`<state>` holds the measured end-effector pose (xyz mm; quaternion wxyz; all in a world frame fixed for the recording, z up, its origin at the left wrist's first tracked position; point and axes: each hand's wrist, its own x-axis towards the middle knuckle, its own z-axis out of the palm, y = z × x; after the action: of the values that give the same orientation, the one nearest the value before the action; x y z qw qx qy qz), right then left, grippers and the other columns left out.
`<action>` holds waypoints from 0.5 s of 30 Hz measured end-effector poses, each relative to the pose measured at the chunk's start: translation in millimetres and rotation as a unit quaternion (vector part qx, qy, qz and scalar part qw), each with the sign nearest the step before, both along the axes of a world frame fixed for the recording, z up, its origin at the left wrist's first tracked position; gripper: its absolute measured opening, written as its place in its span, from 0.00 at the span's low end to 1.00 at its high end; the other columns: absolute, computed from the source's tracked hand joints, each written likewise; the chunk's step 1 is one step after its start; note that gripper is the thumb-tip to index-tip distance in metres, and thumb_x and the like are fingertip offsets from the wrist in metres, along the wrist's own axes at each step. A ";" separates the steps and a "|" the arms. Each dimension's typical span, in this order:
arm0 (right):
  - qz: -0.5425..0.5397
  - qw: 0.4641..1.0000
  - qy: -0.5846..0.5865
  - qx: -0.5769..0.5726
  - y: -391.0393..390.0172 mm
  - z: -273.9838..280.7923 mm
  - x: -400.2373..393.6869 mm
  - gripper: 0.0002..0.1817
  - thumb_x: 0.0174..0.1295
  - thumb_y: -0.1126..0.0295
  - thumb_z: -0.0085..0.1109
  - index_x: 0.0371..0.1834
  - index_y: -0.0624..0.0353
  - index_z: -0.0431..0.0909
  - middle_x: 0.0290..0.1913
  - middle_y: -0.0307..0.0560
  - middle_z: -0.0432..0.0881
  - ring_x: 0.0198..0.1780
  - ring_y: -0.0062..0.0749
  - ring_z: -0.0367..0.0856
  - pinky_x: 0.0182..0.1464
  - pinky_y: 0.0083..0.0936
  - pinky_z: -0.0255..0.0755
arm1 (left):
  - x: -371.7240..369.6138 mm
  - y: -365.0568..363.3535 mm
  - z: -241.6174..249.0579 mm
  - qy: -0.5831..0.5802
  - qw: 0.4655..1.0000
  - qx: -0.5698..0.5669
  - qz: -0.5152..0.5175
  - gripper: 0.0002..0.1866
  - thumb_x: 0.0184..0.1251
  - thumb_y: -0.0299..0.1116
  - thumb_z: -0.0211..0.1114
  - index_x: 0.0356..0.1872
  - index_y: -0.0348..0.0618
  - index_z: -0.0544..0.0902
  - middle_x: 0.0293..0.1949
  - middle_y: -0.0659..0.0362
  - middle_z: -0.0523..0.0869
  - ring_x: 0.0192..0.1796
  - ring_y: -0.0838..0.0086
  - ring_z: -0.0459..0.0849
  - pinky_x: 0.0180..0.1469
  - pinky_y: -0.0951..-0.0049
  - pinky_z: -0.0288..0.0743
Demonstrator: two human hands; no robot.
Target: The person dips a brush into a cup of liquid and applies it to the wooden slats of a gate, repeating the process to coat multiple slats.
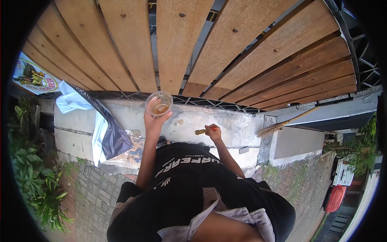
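Observation:
My left hand (152,120) is closed around a clear plastic cup (160,103), which holds a little amber-brown liquid at its bottom. The cup is just in front of the lower edge of a panel of wooden slats (173,48). Over the pale concrete ledge, my right hand (213,131) grips a small paintbrush (200,132). Its bristles point left, toward the cup side, and a bit of red shows at my fingers. The brush is apart from both the slats and the cup. Slats on the right look darker and redder than those on the left.
A printed banner (115,137) hangs on the left over the concrete ledge (185,117). A straw broom (278,126) leans at the right. A small grey object (244,150) lies near my right forearm. Plants (36,177) border the brick paving (90,193).

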<state>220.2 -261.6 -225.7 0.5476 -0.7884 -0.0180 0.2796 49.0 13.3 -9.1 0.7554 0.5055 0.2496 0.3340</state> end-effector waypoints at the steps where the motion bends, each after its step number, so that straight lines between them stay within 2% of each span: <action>1: 0.007 1.000 0.003 0.002 6.3 2.9 -4.8 0.13 0.62 0.66 0.67 0.26 0.63 0.77 0.25 0.44 0.81 0.26 0.24 0.81 0.30 0.23 0.83 | -1.2 5.3 -0.6 0.000 1.000 0.003 -0.004 0.38 0.47 0.18 0.75 0.62 0.33 0.69 0.58 0.52 0.76 0.58 0.70 0.78 0.57 0.72 0.76; 3: -0.005 1.000 0.006 0.019 17.2 10.4 -10.2 0.13 0.61 0.66 0.68 0.27 0.63 0.77 0.25 0.43 0.81 0.27 0.23 0.81 0.30 0.22 0.83 | -3.9 15.7 -1.3 -0.004 1.000 -0.011 -0.010 0.37 0.47 0.19 0.75 0.62 0.33 0.69 0.57 0.53 0.76 0.57 0.70 0.78 0.57 0.72 0.76; 5: -0.041 0.998 -0.019 0.047 26.6 11.5 -9.7 0.14 0.59 0.65 0.68 0.25 0.64 0.77 0.22 0.42 0.80 0.21 0.22 0.79 0.25 0.21 0.75 | -6.9 24.8 7.3 0.009 1.000 0.006 -0.015 0.37 0.47 0.19 0.75 0.62 0.34 0.69 0.57 0.53 0.76 0.58 0.69 0.78 0.58 0.72 0.76; 7: -0.067 0.996 -0.035 0.045 35.8 15.9 -4.5 0.13 0.59 0.65 0.68 0.27 0.65 0.78 0.23 0.43 0.81 0.22 0.23 0.80 0.26 0.22 0.76 | -9.8 33.6 11.0 0.018 0.999 0.030 -0.028 0.37 0.47 0.19 0.75 0.62 0.34 0.69 0.58 0.53 0.76 0.58 0.69 0.78 0.58 0.71 0.76; 9: -0.115 0.991 -0.068 0.022 40.1 25.5 3.6 0.13 0.61 0.67 0.67 0.29 0.63 0.75 0.26 0.45 0.81 0.26 0.25 0.82 0.28 0.25 0.83 | -9.4 41.5 6.2 0.030 0.999 0.015 -0.020 0.38 0.47 0.20 0.75 0.63 0.35 0.69 0.58 0.53 0.75 0.59 0.67 0.77 0.59 0.69 0.76; 10: -0.144 0.987 -0.071 0.014 38.5 16.8 11.7 0.14 0.60 0.68 0.66 0.43 0.64 0.75 0.27 0.47 0.82 0.25 0.27 0.83 0.27 0.27 0.83 | -7.7 45.3 4.2 0.024 0.998 0.029 -0.048 0.38 0.47 0.20 0.75 0.63 0.35 0.69 0.58 0.53 0.75 0.59 0.67 0.77 0.59 0.69 0.76; 11: -0.173 0.982 -0.073 0.026 38.8 27.3 12.6 0.14 0.60 0.68 0.66 0.43 0.64 0.75 0.27 0.47 0.82 0.25 0.27 0.83 0.27 0.27 0.83 | -8.7 48.7 1.2 0.033 0.997 0.053 -0.039 0.39 0.47 0.20 0.75 0.64 0.35 0.68 0.59 0.53 0.75 0.60 0.67 0.77 0.60 0.68 0.75; 13: -0.192 0.980 -0.039 0.036 37.7 56.2 19.1 0.29 0.59 0.70 0.66 0.63 0.61 0.66 0.28 0.49 0.82 0.25 0.31 0.84 0.28 0.29 0.84 | -6.1 51.4 3.2 0.038 0.994 0.090 -0.057 0.39 0.47 0.21 0.76 0.64 0.35 0.68 0.59 0.53 0.75 0.61 0.67 0.76 0.60 0.68 0.75; 14: -0.184 0.982 -0.005 0.041 33.7 55.0 30.0 0.40 0.58 0.71 0.66 0.73 0.54 0.54 0.29 0.50 0.83 0.25 0.33 0.85 0.29 0.30 0.85 | -4.4 50.4 5.9 0.047 0.994 0.087 -0.052 0.39 0.47 0.22 0.76 0.64 0.36 0.68 0.60 0.52 0.74 0.61 0.66 0.75 0.61 0.67 0.74; 15: -0.186 0.982 -0.011 0.032 28.3 53.2 37.7 0.40 0.58 0.71 0.66 0.73 0.54 0.56 0.29 0.50 0.83 0.26 0.33 0.85 0.29 0.31 0.85 | -4.7 50.2 8.0 0.059 0.994 0.082 -0.044 0.39 0.47 0.22 0.76 0.65 0.36 0.68 0.60 0.52 0.74 0.62 0.66 0.75 0.63 0.66 0.72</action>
<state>257.9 -233.3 -172.4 0.6146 -0.7632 0.1139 0.1638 44.3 63.5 -1.1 0.7093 0.5954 0.2423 0.2894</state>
